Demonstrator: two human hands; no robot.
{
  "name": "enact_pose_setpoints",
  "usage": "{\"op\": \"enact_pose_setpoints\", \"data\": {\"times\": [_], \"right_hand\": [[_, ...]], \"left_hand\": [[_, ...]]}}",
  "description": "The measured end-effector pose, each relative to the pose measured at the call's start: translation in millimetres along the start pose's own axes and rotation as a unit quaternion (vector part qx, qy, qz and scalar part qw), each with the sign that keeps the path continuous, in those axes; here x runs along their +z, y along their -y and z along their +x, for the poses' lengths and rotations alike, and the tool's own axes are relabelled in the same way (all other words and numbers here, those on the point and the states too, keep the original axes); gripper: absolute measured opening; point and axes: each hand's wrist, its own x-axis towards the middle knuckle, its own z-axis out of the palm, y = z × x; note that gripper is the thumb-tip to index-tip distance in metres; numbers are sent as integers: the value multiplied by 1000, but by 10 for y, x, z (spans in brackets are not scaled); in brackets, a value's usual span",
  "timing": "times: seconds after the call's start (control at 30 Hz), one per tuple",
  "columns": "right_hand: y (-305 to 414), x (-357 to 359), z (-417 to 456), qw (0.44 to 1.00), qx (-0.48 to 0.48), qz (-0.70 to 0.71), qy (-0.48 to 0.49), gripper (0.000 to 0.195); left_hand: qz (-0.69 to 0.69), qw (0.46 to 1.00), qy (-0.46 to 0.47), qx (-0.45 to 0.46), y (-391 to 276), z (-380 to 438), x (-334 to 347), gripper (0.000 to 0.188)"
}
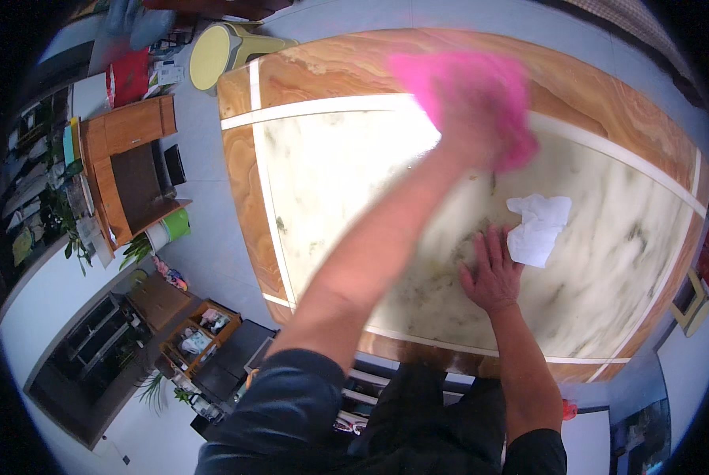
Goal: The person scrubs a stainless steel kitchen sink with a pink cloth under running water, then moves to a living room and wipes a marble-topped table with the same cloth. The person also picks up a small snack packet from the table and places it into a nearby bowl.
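My left hand [470, 133] reaches across to the far side of a marble-topped table [603, 285], blurred by motion. It holds a bright pink cloth [511, 77] against the far part of the top, where the brown stone border [336, 65] meets the pale centre. The cloth hides most of the fingers. My right hand [497, 279] rests palm down on the pale marble with its fingers spread a little and nothing in it. A crumpled white paper tissue [538, 231] lies flat just right of its fingertips, partly against the hand.
A yellow-topped stool [212, 56] stands off the table's far left corner. Further left are a wooden cabinet [128, 127], a green and white pot [173, 225] and a wooden box of small items [200, 335]. A cream-framed stool [693, 303] sits beyond the right edge.
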Motion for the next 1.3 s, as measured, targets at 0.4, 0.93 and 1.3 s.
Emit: {"op": "enact_pose_setpoints", "data": {"times": [0.4, 0.93, 1.3], "right_hand": [[-46, -18, -41, 998, 0, -44, 35, 74], [-6, 4, -12, 997, -39, -70, -9, 70], [71, 31, 30, 989, -95, -95, -68, 67]], "left_hand": [[-41, 983, 30, -176, 2250, 83, -614, 83], [-72, 937, 21, -340, 3910, -3077, 55, 106], [-110, 874, 100, -463, 1406, -6568, 1484, 106]]}}
